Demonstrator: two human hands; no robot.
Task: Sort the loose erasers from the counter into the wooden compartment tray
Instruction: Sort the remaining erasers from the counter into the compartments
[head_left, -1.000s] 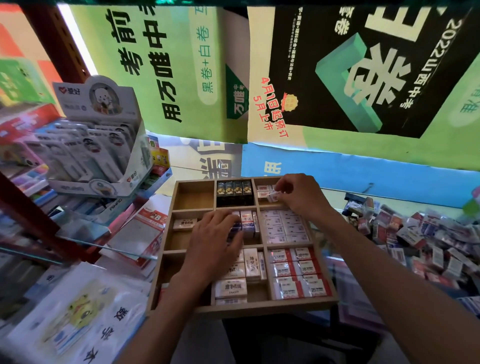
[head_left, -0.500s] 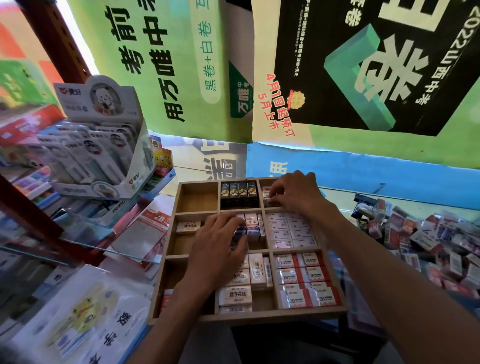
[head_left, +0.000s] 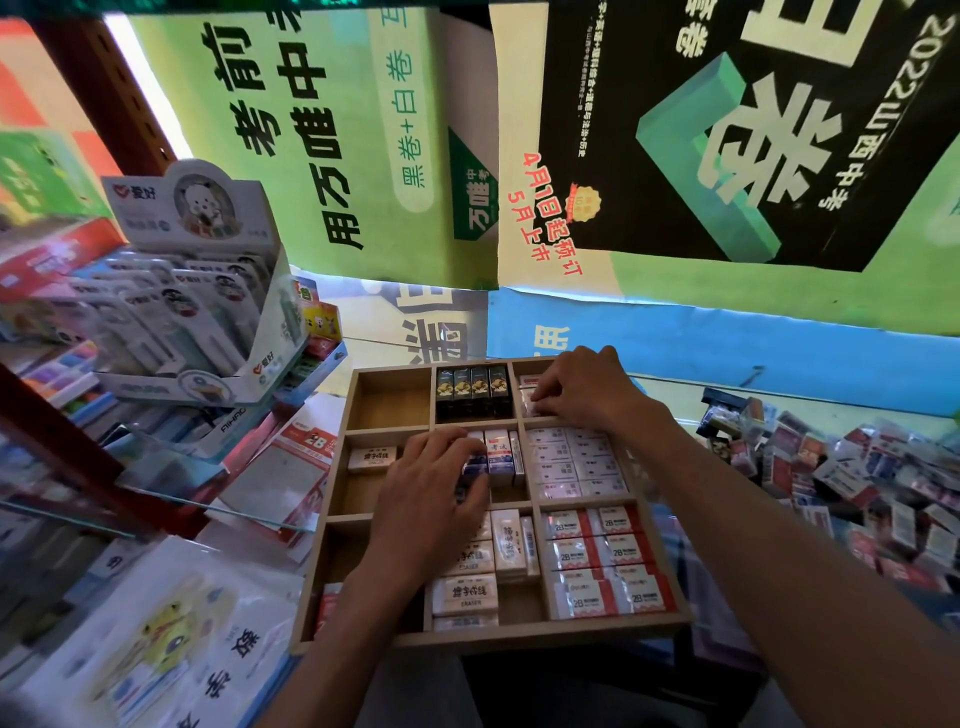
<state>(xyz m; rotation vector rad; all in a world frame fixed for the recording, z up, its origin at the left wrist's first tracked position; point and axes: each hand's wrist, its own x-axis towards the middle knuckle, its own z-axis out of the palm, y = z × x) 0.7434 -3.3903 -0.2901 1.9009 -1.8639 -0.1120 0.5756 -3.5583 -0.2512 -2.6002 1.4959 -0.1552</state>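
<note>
Right grip (head_left: 582, 387) curls on a small eraser (head_left: 530, 404) in the tray's (head_left: 519, 638) far-right cell; left grip (head_left: 436, 499) presses upright erasers. They look light, firm and slick-wrapped: pinch the short sides

The right hand (head_left: 582, 387) covers most of the far right compartment of the wooden tray (head_left: 519, 638), so whatever its fingertips touch there cannot be told. The left hand (head_left: 436, 499) hides part of the blue-and-white erasers (head_left: 500, 457) in the middle compartment. The loose eraser pile (head_left: 852, 483) is blurred and cut off by the right edge.
</note>
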